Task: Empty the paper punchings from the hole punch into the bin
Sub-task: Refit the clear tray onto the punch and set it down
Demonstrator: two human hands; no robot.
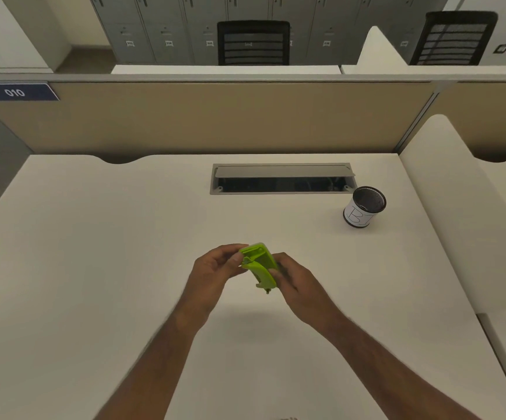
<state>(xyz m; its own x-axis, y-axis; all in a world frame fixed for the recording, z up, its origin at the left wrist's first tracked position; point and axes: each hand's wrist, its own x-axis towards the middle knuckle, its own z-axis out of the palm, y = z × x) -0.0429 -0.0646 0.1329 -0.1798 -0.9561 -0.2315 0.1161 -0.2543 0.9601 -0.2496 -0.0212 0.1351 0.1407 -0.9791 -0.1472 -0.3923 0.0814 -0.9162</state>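
Observation:
A lime-green hole punch (pixel 260 265) is held above the middle of the white desk (pixel 94 268), tilted with its underside toward me. My left hand (pixel 215 269) pinches its upper left end between thumb and fingers. My right hand (pixel 294 278) grips its right side. A small round black mesh bin (pixel 364 207), wrapped in a white label marked "B", stands upright on the desk to the far right, well apart from both hands. No punchings are visible.
A cable tray (pixel 282 178) with an open grey lid is set into the desk's back. Beige partition panels (pixel 215 116) close off the back, and a white divider (pixel 445 207) rises along the right edge. Two black chairs and grey lockers stand beyond.

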